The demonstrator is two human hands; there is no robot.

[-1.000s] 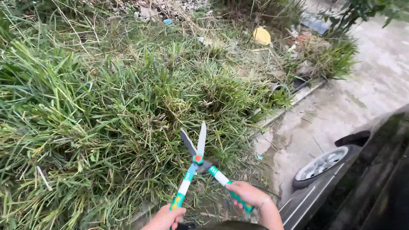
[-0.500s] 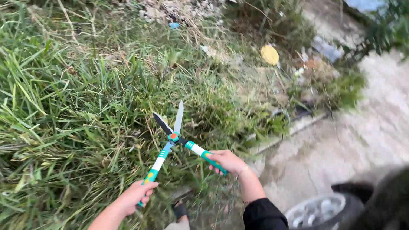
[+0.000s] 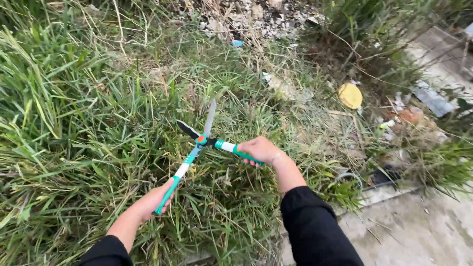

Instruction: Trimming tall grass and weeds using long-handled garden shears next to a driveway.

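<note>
A pair of long-handled hedge shears with green-and-white handles, an orange pivot bolt and steel blades (image 3: 201,140) is held low over a bank of long green and straw-coloured grass (image 3: 84,128), near the middle of the view. The left hand (image 3: 156,199) grips the end of the near handle, its fingers (image 3: 165,193) wrapped round the green grip. The right hand (image 3: 260,149) closes over the other handle, fingers curled tight around it, knuckles up. Both arms wear black sleeves (image 3: 315,226).

The tool's long axis runs from the lower left, at the left hand, up and to the right through the pivot. The blades point away from the person, up the view, and stand open in a V: the pale blade aims almost straight up, and the dark blade leans to the upper left. The handles splay apart too, the right one lying nearly level towards the right hand. The blade tips hang just above the grass stems.

Well beyond the blades lie pale rubble (image 3: 256,19) and a round yellow disc (image 3: 350,95). A grey concrete pavement (image 3: 419,231) borders the grass at the lower right.
</note>
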